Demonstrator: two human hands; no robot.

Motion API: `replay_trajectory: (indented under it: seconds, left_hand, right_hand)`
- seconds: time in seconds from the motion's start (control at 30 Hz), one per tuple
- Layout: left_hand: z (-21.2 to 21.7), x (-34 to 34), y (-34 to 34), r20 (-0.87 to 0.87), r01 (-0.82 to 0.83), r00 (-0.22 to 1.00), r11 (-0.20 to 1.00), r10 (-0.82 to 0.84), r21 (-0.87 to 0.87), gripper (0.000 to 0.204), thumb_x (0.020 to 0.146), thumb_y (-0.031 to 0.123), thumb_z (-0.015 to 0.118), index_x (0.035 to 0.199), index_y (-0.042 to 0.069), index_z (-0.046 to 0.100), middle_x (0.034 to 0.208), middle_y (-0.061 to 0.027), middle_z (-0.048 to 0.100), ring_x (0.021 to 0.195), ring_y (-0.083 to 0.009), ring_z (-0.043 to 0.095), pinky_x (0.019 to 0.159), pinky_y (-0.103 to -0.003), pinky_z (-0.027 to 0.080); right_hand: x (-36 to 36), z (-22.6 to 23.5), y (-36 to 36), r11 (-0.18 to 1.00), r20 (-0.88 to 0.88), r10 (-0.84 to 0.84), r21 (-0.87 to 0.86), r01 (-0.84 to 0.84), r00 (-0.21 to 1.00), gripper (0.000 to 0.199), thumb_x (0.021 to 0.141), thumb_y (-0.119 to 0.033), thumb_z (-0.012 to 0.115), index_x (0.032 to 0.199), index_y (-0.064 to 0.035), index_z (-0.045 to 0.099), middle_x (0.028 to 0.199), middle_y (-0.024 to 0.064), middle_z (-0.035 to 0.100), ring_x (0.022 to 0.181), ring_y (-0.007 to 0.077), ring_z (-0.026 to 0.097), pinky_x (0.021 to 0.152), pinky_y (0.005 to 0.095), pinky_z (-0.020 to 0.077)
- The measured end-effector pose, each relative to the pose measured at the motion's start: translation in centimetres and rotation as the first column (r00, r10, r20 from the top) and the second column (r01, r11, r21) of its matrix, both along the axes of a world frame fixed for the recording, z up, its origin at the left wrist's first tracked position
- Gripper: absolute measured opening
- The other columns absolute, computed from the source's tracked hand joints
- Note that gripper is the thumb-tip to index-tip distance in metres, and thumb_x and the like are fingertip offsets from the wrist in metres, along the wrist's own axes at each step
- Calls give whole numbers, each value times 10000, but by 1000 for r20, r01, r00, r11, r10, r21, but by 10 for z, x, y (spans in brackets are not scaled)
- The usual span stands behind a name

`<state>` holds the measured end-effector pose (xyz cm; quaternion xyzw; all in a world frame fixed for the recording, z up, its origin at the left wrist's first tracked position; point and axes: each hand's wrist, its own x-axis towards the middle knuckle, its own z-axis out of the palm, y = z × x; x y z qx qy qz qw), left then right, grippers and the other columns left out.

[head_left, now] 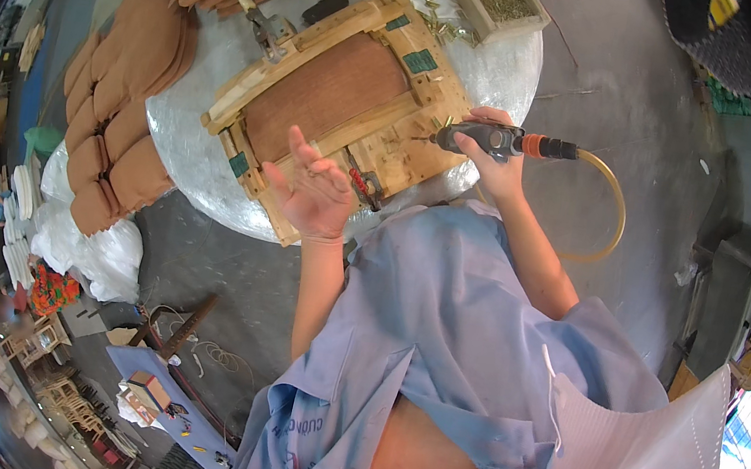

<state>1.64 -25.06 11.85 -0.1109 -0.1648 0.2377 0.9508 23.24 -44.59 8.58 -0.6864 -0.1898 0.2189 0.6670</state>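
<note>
A round bench point(508, 68) with a shiny silver cover carries a wooden seat frame point(335, 103) with a brown fabric panel in its middle; the frame lies flat, near the person's side of the bench. Brown cushions point(125, 101) are stacked at the left, and a tray of small metal pieces point(501, 1) stands at the far edge. The right hand point(489, 150) has its fingers closed around an air tool point(486, 138) with a yellow hose point(617, 213), its tip at the frame's right rail. The left hand point(315, 191) hovers above the near rail, fingers spread and holding nothing. To do this well, I think the tip should press square on the wood, with the free hand steadying the frame away from the tip.
</note>
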Motion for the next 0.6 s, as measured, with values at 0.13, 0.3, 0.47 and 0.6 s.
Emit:
replay_trajectory:
  seconds: [0.13, 0.3, 0.47, 0.6]
  left_hand:
    - [-6, -13, 7, -352, -56, 935, 998, 48, -12, 653, 1136, 556, 460, 1491, 36, 634, 1584, -220, 569, 1433, -386, 574, 1213, -522, 473]
    - [3, -14, 2, -440, -116, 882, 982, 172, 150, 561, 1120, 510, 549, 1349, 33, 733, 1440, -207, 679, 1260, -336, 666, 1018, -438, 602]
    - [-39, -22, 21, -767, -92, 619, 985, 170, 144, 339, 1070, 393, 702, 1061, 58, 750, 993, -93, 736, 824, -218, 649, 674, -328, 542]
    - [-52, -8, 15, -970, 22, 166, 982, 179, 185, 257, 1022, 318, 791, 1005, 71, 722, 893, -53, 739, 752, -149, 676, 630, -279, 546]
  right_hand:
    - [1, -3, 2, 999, 19, -30, 18, 30, 999, 454, 855, -125, 892, 1239, -31, 667, 1128, 109, 744, 1103, 198, 715, 970, 364, 578]
    - [4, -7, -2, 1000, 50, -2, -4, 2, 999, 455, 848, -135, 898, 1232, -42, 672, 1132, 94, 745, 1101, 194, 715, 969, 364, 578]
    - [1, -8, -3, 999, -10, -26, 27, 26, 1000, 455, 843, -129, 900, 1228, -47, 673, 1129, 87, 745, 1096, 189, 717, 969, 362, 578]
    - [-1, 2, -6, 999, -1, -53, 8, 53, 999, 458, 853, -115, 888, 1245, -50, 660, 1152, 94, 750, 1099, 193, 722, 976, 364, 583]
